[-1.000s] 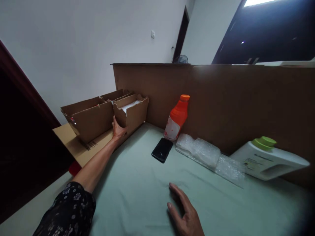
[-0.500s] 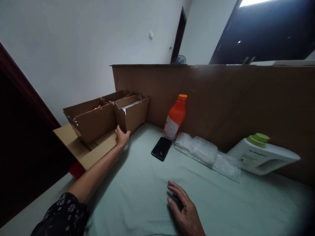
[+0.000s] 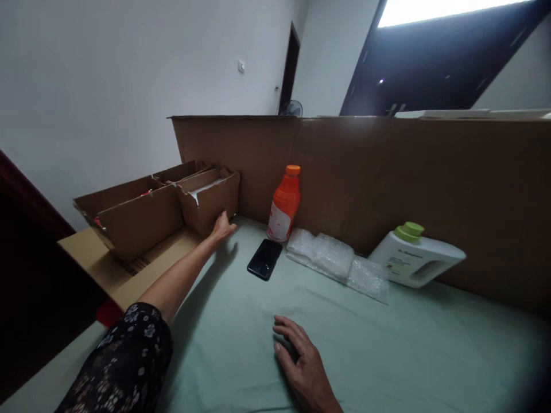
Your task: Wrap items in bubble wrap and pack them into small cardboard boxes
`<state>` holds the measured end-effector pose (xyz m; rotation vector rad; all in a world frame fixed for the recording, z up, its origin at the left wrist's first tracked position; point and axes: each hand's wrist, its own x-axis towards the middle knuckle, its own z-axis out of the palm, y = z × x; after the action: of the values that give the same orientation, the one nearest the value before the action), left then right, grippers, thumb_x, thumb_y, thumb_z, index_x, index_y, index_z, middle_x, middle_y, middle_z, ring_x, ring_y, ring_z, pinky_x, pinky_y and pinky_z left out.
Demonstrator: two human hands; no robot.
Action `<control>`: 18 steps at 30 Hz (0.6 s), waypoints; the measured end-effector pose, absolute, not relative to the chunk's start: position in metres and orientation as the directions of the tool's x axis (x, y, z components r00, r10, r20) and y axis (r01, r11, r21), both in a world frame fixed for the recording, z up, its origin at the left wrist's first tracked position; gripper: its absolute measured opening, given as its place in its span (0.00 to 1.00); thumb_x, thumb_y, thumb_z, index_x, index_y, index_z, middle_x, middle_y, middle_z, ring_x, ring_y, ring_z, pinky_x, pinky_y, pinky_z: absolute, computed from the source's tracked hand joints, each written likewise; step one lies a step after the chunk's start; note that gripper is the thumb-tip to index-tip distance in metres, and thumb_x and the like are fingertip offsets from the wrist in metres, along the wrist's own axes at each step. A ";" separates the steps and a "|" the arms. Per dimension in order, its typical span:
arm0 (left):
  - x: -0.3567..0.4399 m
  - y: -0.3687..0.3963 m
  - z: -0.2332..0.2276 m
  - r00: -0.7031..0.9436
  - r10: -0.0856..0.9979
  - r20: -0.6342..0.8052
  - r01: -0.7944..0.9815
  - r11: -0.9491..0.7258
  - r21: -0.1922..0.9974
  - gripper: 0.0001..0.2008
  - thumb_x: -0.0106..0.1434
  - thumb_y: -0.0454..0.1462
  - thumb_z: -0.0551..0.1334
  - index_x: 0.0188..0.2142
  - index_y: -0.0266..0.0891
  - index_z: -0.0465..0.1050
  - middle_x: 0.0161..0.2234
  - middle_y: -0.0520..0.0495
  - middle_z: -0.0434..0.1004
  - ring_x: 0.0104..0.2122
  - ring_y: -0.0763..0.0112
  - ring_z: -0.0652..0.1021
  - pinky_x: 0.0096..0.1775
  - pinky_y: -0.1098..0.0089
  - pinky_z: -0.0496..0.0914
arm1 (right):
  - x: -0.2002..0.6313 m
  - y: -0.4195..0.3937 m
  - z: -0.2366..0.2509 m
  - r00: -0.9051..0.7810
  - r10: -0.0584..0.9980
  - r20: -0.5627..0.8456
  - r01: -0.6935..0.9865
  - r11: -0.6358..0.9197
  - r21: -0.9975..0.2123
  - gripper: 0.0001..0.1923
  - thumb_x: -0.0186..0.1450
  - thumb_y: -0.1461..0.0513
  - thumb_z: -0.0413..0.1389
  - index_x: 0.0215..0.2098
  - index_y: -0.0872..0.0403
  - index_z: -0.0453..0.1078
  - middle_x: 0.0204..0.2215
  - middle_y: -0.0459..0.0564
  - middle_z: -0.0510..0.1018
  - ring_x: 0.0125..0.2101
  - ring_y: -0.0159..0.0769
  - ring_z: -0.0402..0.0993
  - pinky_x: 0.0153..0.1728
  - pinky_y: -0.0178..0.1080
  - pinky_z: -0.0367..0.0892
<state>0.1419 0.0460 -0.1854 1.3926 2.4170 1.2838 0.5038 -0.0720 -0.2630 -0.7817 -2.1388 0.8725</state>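
Note:
My left hand [image 3: 224, 227] reaches far out to the lower side of the small cardboard box [image 3: 218, 199], seemingly touching it. One finger points up along the box and the thumb sticks out to the right; the rest of the fingers are hidden. The box has white material inside and stands beside a longer cardboard box [image 3: 142, 221]. Both are on an open cardboard flap or tray [image 3: 150, 281]. Over the green cloth near me, my right hand [image 3: 301, 358] is open, fingers loosely curved, with nothing in it. A black phone [image 3: 264, 260] lies between the two hands.
An orange bottle [image 3: 284, 203] stands behind the phone. Folded bubble wrap [image 3: 333, 256] lies to its right, then a white jug with a green cap [image 3: 415, 258]. A tall cardboard panel [image 3: 365, 178] closes off the back. Something red [image 3: 109, 313] shows below the tray.
My left hand has slid farther out along the small box, away from the tray's edge. The camera view has turned slightly right. My right hand keeps nearly the same pose.

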 end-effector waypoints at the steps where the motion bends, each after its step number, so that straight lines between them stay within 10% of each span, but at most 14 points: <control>1: 0.137 0.049 -0.186 -0.598 0.738 0.313 0.678 0.257 0.689 0.20 0.69 0.42 0.63 0.57 0.38 0.69 0.56 0.41 0.71 0.51 0.58 0.76 0.51 0.52 0.74 | 0.504 -0.072 -0.263 -0.583 0.728 0.362 0.260 0.589 -0.765 0.12 0.64 0.61 0.55 0.42 0.50 0.79 0.50 0.56 0.81 0.51 0.47 0.78 0.52 0.49 0.75; 18: 0.203 -0.025 -0.238 -0.309 0.915 0.260 0.832 0.128 0.540 0.28 0.58 0.33 0.66 0.59 0.37 0.68 0.61 0.36 0.67 0.61 0.52 0.69 0.61 0.53 0.64 | 0.504 -0.075 -0.264 -0.619 0.715 0.325 0.251 0.572 -0.781 0.10 0.64 0.65 0.54 0.41 0.52 0.76 0.51 0.58 0.79 0.52 0.45 0.75 0.54 0.49 0.71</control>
<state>0.2032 -0.0249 -0.2377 1.7593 2.2545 0.9298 0.5036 -0.0748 -0.2635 -0.7682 -2.1650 0.9388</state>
